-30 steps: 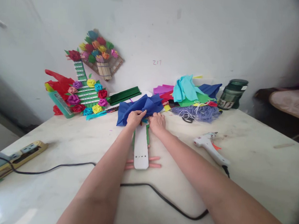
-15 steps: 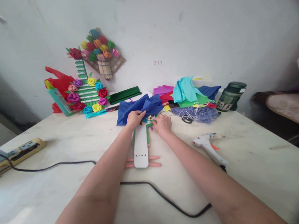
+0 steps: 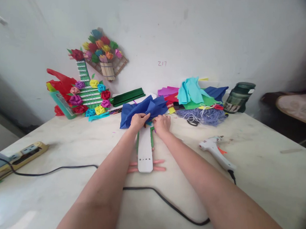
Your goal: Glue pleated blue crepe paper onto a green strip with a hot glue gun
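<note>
My left hand (image 3: 139, 121) is closed, its thumb and fingers pinching the near edge of a crumpled sheet of blue crepe paper (image 3: 128, 112). Close beside it, my right hand (image 3: 162, 124) has its fingers bent together over small coloured scraps at the paper's edge. What those fingers hold, if anything, is too small to make out. Toward me from both hands lies a long white strip (image 3: 146, 145) with small holes near its rounded end. Green edging (image 3: 152, 138) runs along its sides, and pink sticks (image 3: 159, 165) poke out from beneath it.
On the right lies a white glue gun (image 3: 216, 150), its black cord (image 3: 169, 202) crossing the table front. A power strip (image 3: 29, 156) sits at left. Behind are a flower-covered craft guitar (image 3: 91, 96), a glue bottle (image 3: 62, 104), coloured paper (image 3: 191, 92), scissors (image 3: 193, 123) and a dark green bottle (image 3: 239, 97).
My right hand has moved slightly left, closer to my left hand and over the small scraps. My left hand keeps its pinch on the blue crepe paper.
</note>
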Motion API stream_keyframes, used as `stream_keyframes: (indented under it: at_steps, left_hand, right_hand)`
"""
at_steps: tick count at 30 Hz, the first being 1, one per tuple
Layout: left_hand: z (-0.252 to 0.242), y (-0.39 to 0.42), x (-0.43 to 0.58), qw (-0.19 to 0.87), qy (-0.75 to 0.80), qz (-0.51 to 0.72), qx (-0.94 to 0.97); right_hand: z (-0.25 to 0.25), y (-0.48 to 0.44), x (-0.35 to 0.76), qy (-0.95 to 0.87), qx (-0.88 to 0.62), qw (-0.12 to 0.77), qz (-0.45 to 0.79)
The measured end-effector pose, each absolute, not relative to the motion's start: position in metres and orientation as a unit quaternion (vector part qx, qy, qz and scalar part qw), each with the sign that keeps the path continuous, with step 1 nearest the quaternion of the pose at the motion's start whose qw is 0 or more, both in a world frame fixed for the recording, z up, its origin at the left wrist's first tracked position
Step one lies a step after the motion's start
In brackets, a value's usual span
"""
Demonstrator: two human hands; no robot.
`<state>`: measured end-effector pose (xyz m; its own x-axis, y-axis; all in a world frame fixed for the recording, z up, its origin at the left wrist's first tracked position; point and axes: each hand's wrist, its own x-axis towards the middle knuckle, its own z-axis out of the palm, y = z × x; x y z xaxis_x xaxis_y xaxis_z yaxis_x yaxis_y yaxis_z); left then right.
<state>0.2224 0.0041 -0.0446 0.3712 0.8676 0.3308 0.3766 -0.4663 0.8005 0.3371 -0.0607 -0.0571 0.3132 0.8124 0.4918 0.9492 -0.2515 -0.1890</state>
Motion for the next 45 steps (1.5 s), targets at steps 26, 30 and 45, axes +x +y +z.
stream_keyframes:
  at_steps: [26,30,45]
  left_hand:
    - [-0.042,-0.002,0.223,0.384,0.369,0.412,0.739]
    - [-0.041,-0.002,0.223,0.380,0.377,0.414,0.736]
    - [-0.041,-0.003,0.226,0.363,0.382,0.407,0.746]
  right_hand:
    - [-0.053,-0.078,0.332,-0.594,-0.771,0.189,-0.127]
    - [-0.054,-0.080,0.332,-0.598,-0.766,0.192,-0.137]
    - [-0.058,-0.077,0.327,-0.605,-0.766,0.173,-0.133]
